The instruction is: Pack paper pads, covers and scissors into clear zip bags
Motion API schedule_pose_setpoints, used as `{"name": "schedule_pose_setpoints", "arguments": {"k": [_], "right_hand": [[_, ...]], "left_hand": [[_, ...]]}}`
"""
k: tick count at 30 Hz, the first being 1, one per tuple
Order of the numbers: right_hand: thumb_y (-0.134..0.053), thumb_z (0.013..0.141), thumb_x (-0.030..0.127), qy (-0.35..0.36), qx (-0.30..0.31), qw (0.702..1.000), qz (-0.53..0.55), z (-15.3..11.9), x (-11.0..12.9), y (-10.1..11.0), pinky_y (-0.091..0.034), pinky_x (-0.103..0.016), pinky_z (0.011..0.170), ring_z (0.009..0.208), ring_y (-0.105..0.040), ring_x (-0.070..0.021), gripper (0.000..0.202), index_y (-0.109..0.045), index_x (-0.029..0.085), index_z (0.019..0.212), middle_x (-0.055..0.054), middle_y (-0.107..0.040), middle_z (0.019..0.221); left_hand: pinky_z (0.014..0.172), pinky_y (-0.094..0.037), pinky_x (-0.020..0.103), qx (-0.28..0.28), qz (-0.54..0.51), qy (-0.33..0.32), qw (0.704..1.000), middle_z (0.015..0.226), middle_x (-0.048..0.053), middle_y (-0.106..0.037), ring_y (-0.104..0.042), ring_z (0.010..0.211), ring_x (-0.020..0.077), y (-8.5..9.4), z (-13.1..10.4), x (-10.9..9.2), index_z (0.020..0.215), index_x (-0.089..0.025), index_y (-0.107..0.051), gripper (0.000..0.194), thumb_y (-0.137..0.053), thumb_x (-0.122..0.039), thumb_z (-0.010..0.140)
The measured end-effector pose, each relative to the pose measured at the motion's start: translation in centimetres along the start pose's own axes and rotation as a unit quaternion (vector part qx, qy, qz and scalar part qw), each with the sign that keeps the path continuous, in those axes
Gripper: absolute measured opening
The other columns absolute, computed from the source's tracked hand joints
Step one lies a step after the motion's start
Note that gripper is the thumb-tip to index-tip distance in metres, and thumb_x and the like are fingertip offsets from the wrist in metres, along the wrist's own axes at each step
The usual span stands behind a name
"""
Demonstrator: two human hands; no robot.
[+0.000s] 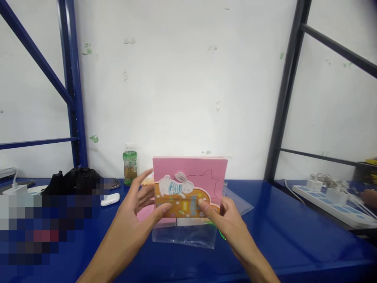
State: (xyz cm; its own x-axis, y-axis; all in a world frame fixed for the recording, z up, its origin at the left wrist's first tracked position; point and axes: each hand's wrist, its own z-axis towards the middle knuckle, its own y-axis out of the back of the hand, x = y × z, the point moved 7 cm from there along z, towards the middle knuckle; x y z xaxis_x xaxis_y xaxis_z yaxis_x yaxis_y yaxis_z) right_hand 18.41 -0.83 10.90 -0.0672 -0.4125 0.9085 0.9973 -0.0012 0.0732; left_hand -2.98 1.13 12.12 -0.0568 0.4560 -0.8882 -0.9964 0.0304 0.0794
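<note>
A pink-and-orange pad or booklet [203, 169] stands upright between my hands, its front showing a white rabbit in a blue-striped sweater and a star outline. Whether it is a single block or bound pages, I cannot tell. My left hand [141, 208] has its thumb on the lower left front, with fingers curled around behind the left edge. At the lower right, my right hand [225, 216] pinches it, thumb in front. Below and behind it lie a clear plastic bag [184, 237] and a pink round-edged item [144, 213], both partly hidden.
On the blue table [273, 224], a green-labelled bottle [130, 165] stands near the wall. A white earphone case [110, 199] and black plastic bag [78, 182] lie left. A power strip [330, 204] with chargers sits right. Part of the left side is pixelated.
</note>
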Motion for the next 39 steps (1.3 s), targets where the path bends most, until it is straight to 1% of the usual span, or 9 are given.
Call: {"name": "schedule_pose_setpoints", "arguments": {"k": [3, 10, 14, 18, 21, 25, 30, 35, 39], "right_hand": [[-0.071, 0.083, 0.065, -0.032, 0.011, 0.999, 0.018, 0.2, -0.8, -0.3, -0.060, -0.044, 0.093, 0.109, -0.073, -0.0335, 0.051, -0.075, 0.022, 0.111, -0.009, -0.080, 0.111], [-0.074, 0.081, 0.064, -0.015, 0.113, 0.993, 0.010, 0.4, -1.1, -1.7, -0.059, -0.044, 0.094, 0.102, -0.075, -0.0301, 0.051, -0.077, 0.023, 0.112, -0.009, -0.079, 0.112], [-0.072, 0.088, 0.053, -0.020, 0.145, 0.984, -0.101, 0.1, -1.0, 1.4, -0.056, -0.037, 0.097, 0.109, -0.071, -0.0240, 0.049, -0.068, 0.026, 0.129, -0.006, -0.076, 0.119], [-0.056, 0.096, 0.058, -0.077, 0.094, 0.958, -0.259, -0.1, -2.2, 7.0, -0.058, -0.031, 0.070, 0.079, -0.072, -0.0207, 0.043, -0.070, 0.023, 0.118, -0.004, -0.076, 0.091], [-0.066, 0.090, 0.051, -0.125, 0.078, 0.907, -0.394, -0.1, -4.5, 9.5, -0.052, -0.030, 0.066, 0.072, -0.071, -0.0199, 0.033, -0.072, 0.022, 0.105, -0.002, -0.075, 0.084], [-0.083, 0.070, 0.036, -0.194, 0.097, 0.871, -0.441, -0.1, -8.4, 9.9, -0.046, -0.027, 0.057, 0.063, -0.070, -0.0198, 0.033, -0.069, 0.020, 0.094, 0.000, -0.072, 0.078], [-0.086, 0.065, 0.038, -0.206, 0.104, 0.871, -0.435, 0.0, -10.0, 10.1, -0.044, -0.027, 0.052, 0.056, -0.066, -0.0164, 0.033, -0.066, 0.020, 0.084, -0.001, -0.071, 0.084], [-0.084, 0.065, 0.025, -0.183, 0.102, 0.888, -0.409, -0.1, -9.2, 10.0, -0.046, -0.025, 0.052, 0.056, -0.066, -0.0158, 0.030, -0.062, 0.020, 0.084, 0.002, -0.070, 0.078], [-0.074, 0.075, 0.022, -0.154, 0.087, 0.905, -0.387, 0.3, -7.7, 9.5, -0.048, -0.024, 0.050, 0.058, -0.068, -0.0165, 0.016, -0.063, 0.022, 0.086, 0.002, -0.071, 0.075]], "left_hand": [[0.087, -0.063, 0.041, 0.065, -0.085, 0.066, 0.992, 0.111, 0.012, -0.081, -0.076, 0.105, 0.0346, -0.8, 0.4, 1.2, 0.131, -0.022, -0.060, 0.062, -0.083, -0.045, 0.078], [0.070, -0.057, 0.024, 0.041, 0.021, 0.009, 0.999, 0.089, 0.004, -0.081, -0.076, 0.090, 0.0249, -0.5, 0.7, 0.4, 0.107, -0.025, -0.072, 0.033, -0.082, -0.041, 0.080], [0.073, -0.055, 0.025, 0.057, 0.052, -0.004, 0.997, 0.093, 0.003, -0.079, -0.073, 0.091, 0.0238, -1.0, 0.5, 0.5, 0.104, -0.026, -0.072, 0.026, -0.076, -0.044, 0.085], [0.074, -0.052, 0.025, 0.056, 0.092, -0.029, 0.994, 0.095, 0.002, -0.075, -0.070, 0.087, 0.0219, -1.3, 0.4, 0.3, 0.102, -0.026, -0.072, 0.023, -0.069, -0.045, 0.090], [0.076, -0.051, 0.026, 0.059, 0.106, -0.039, 0.992, 0.094, 0.002, -0.074, -0.069, 0.086, 0.0218, -1.5, 0.2, 0.2, 0.101, -0.026, -0.072, 0.022, -0.065, -0.044, 0.093], [0.076, -0.050, 0.027, 0.057, 0.114, -0.035, 0.991, 0.100, 0.003, -0.074, -0.068, 0.089, 0.0233, -1.3, 0.1, 0.2, 0.103, -0.027, -0.073, 0.024, -0.064, -0.046, 0.092], [0.079, -0.051, 0.025, 0.070, 0.132, -0.021, 0.989, 0.109, 0.003, -0.073, -0.068, 0.098, 0.0241, -1.3, -0.1, 0.3, 0.107, -0.028, -0.070, 0.027, -0.063, -0.050, 0.093], [0.083, -0.051, 0.025, 0.091, 0.141, -0.021, 0.986, 0.123, 0.004, -0.071, -0.067, 0.109, 0.0245, -1.4, -0.1, 0.2, 0.111, -0.028, -0.068, 0.029, -0.062, -0.051, 0.094], [0.085, -0.052, 0.026, 0.101, 0.131, -0.011, 0.986, 0.130, 0.006, -0.069, -0.067, 0.111, 0.0248, -1.4, -0.1, 0.4, 0.115, -0.028, -0.065, 0.031, -0.062, -0.049, 0.094]]}}
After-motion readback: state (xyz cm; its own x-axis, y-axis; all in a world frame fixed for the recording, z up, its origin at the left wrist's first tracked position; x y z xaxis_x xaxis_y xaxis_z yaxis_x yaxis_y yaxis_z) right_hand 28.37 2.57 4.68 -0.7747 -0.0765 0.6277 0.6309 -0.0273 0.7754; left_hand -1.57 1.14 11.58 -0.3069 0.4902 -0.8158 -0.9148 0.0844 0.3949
